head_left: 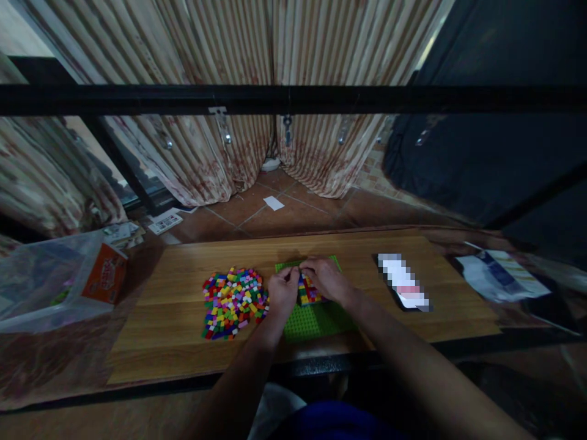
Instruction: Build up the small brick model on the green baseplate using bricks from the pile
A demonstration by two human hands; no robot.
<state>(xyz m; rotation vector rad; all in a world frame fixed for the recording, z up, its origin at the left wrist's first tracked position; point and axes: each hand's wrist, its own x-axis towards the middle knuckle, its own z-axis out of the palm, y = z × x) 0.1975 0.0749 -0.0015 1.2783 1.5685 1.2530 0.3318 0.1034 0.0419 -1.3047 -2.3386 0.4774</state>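
Observation:
A green studded baseplate (pixel 307 325) lies on the wooden table, with a low build of multicoloured toy bricks (pixel 312 296) on it. My left hand (pixel 283 289) is at the build's left side, its fingers closed in a pinch. From the right, my right hand (pixel 324 276) reaches over the far part of the build with its fingers bent inward. The fingertips of both hands nearly meet at the build's far left corner. Whatever they pinch is too small and hidden to make out. Just left of my left hand spreads a heap of loose toy bricks (pixel 236 299) in many colours.
A phone (pixel 403 284) with a blurred screen lies on the table (pixel 174 287) to the right. On the left stands a clear plastic bin (pixel 46 275) with an orange label. A plastic packet (pixel 502 275) lies beyond the right edge. Curtains (pixel 220 49) hang behind a dark bar (pixel 293 99).

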